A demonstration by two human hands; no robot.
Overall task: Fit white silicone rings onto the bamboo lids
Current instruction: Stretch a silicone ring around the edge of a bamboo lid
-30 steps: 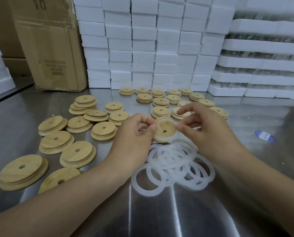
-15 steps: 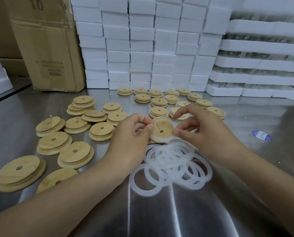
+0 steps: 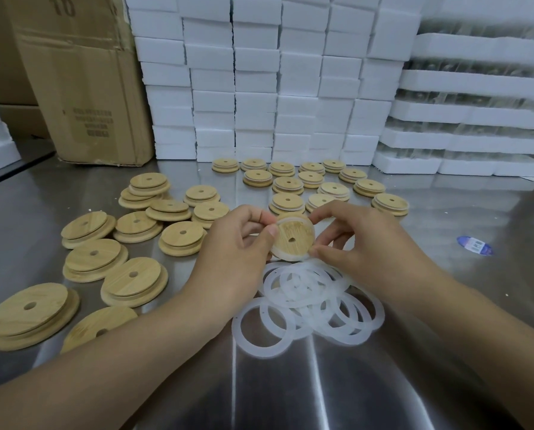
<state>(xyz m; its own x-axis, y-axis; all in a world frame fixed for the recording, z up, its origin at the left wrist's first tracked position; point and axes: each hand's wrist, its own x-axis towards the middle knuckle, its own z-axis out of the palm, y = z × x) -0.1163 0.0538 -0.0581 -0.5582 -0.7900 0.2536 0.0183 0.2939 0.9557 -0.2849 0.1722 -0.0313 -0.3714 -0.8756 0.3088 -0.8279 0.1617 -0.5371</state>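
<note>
Both hands hold one round bamboo lid (image 3: 293,238) with a centre hole, tilted toward me above the steel table. A white silicone ring (image 3: 311,226) runs around its rim. My left hand (image 3: 237,243) pinches the lid's left edge with thumb and fingers. My right hand (image 3: 358,240) pinches the ring at the top and the lower right edge. A heap of loose white silicone rings (image 3: 309,302) lies on the table just below the hands. Several bare bamboo lids (image 3: 135,280) lie to the left.
More bamboo lids (image 3: 309,181) lie in rows behind the hands. White foam blocks (image 3: 259,88) are stacked along the back, foam trays (image 3: 476,119) at the right. A cardboard box (image 3: 82,82) stands back left. A blue sticker (image 3: 474,245) lies on the steel table (image 3: 321,392).
The lid has turned a little in my fingers and the ring sits further around its rim. Both hands stay in the same place above the ring heap.
</note>
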